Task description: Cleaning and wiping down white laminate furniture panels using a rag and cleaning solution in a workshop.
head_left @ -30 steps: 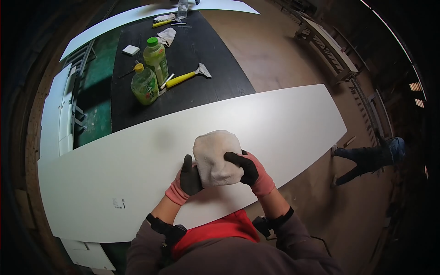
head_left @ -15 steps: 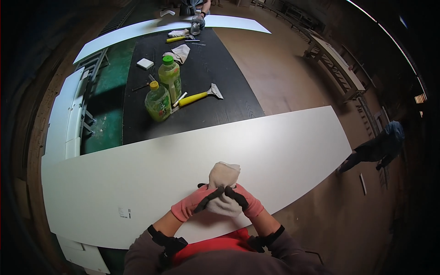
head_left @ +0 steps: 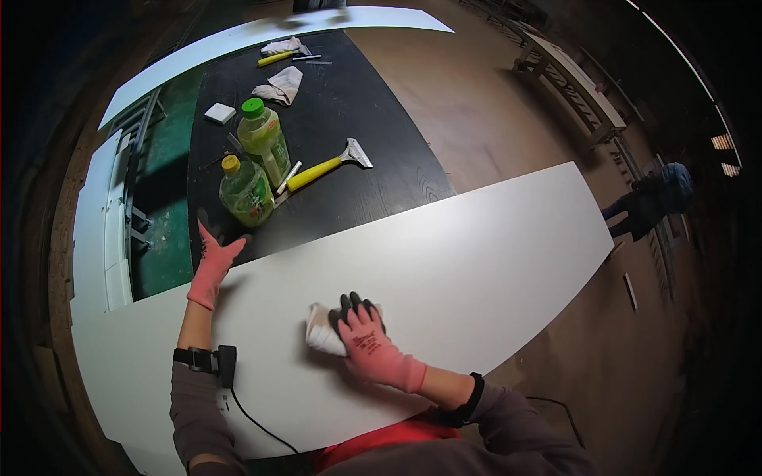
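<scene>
In a pink glove with black fingers, my right hand [head_left: 371,349] holds a folded whitish cloth [head_left: 324,333] down against a long white panel [head_left: 460,246]. My left hand [head_left: 213,258], gloved the same, reaches over the panel's far edge with thumb and fingers apart. Just beyond it stands a clear bottle with a yellow cap [head_left: 248,197], half full of greenish liquid; they look close, but contact cannot be made out. A taller green-capped bottle [head_left: 264,144] stands right behind. Beside both bottles lies a yellow-handled scraper [head_left: 317,170], its blade pointing right.
On the black table [head_left: 357,95] are a crumpled cloth [head_left: 283,84], a small white block [head_left: 220,113] and another yellow-handled scraper [head_left: 275,58]. Another white panel [head_left: 381,17] crosses the far end. A person [head_left: 655,194] stands at the right, near a wooden bench [head_left: 571,87].
Both hands held the cloth together near me. Now my left hand has let go and moved forward left to the bottles, while my right presses the cloth on the panel. The view has shifted.
</scene>
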A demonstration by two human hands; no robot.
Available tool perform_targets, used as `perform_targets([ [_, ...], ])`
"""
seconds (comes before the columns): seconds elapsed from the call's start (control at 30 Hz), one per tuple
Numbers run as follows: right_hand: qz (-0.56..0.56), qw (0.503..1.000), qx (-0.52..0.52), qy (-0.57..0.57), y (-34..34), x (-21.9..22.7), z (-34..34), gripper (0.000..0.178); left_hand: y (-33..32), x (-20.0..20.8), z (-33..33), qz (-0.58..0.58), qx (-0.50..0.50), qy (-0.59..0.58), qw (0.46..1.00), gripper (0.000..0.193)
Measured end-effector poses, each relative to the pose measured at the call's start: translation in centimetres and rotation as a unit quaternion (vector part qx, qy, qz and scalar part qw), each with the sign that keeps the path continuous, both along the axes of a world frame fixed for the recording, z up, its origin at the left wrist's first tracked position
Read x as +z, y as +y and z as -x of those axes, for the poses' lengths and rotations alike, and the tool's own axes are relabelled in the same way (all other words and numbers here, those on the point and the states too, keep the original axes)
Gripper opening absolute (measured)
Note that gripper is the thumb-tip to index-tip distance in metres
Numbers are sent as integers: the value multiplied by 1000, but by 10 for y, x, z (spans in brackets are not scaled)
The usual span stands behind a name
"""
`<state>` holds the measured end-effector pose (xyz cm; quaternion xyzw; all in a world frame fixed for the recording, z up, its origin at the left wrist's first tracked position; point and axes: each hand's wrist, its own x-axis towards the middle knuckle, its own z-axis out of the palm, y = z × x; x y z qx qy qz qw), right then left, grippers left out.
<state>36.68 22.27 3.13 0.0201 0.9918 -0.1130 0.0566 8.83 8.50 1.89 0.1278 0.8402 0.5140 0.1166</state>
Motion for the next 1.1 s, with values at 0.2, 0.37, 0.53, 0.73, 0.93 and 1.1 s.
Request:
perform_targets([
  [0.2, 87, 995, -33, 22, 39, -57, 76, 69, 23, -74, 71, -84, 8, 50, 995, 88],
  [0.37, -116, 884, -452, 11, 300, -82, 30, 68, 42, -68, 67, -175, 46, 41, 983, 63],
  [0.53, -87, 934, -346, -2, 210, -78, 59, 68, 38, -79, 69, -179, 91, 61, 978, 50],
  [0.73, 97, 992, -75, 11, 70, -59, 105, 65, -7, -50, 64, -277, 108, 83, 951, 40],
  [0.93, -122, 884, -450, 20, 260, -78, 15, 65, -17, 38, -3, -154, -41, 131, 978, 47],
  [1.1, -190, 698, -691, 0, 325, -88, -166, 63, 40, 63, -86, 32, -250, 95, 963, 51],
])
